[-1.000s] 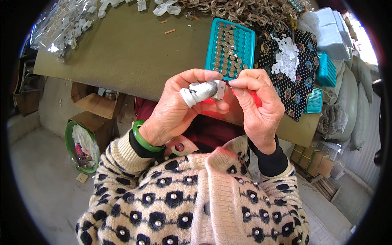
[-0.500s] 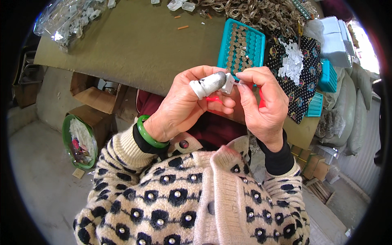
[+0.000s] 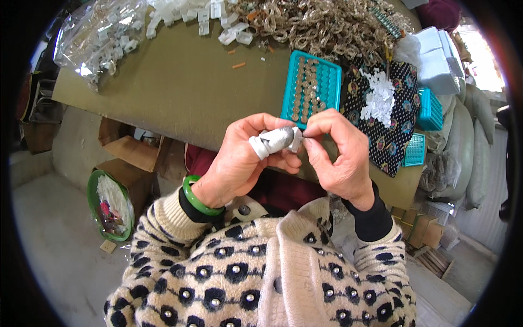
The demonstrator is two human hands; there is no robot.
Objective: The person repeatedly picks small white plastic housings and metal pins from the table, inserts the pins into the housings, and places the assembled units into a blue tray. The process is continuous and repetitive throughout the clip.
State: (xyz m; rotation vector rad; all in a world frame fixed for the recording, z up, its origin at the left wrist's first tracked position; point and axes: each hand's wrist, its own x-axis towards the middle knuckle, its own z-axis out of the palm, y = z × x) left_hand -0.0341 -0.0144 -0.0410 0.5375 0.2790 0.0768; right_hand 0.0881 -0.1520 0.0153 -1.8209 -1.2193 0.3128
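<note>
Between the thumb and fingers of my left hand (image 3: 229,158) is a small white plastic box (image 3: 296,140). The left thumb wears a white wrap (image 3: 272,140) with a worn grey tip. My right hand (image 3: 343,161) is closed in a pinch, its thumb and forefinger tips against the box's right side. Whatever lies between those fingertips is too small and covered to make out. Just beyond the hands, a teal tray (image 3: 290,82) on the table holds rows of small round brownish pieces.
A heap of clear brownish plastic loops (image 3: 316,27) covers the table's far side. White plastic boxes (image 3: 236,34) and a clear bag (image 3: 98,41) lie far left. White flat pieces (image 3: 378,98) rest on dark patterned cloth (image 3: 406,90). Below left stands a green basin (image 3: 93,196).
The whole view has shifted, so table and hands appear lower. My right fingertips have closed in on the box; the thin white piece seen between them before is now out of sight.
</note>
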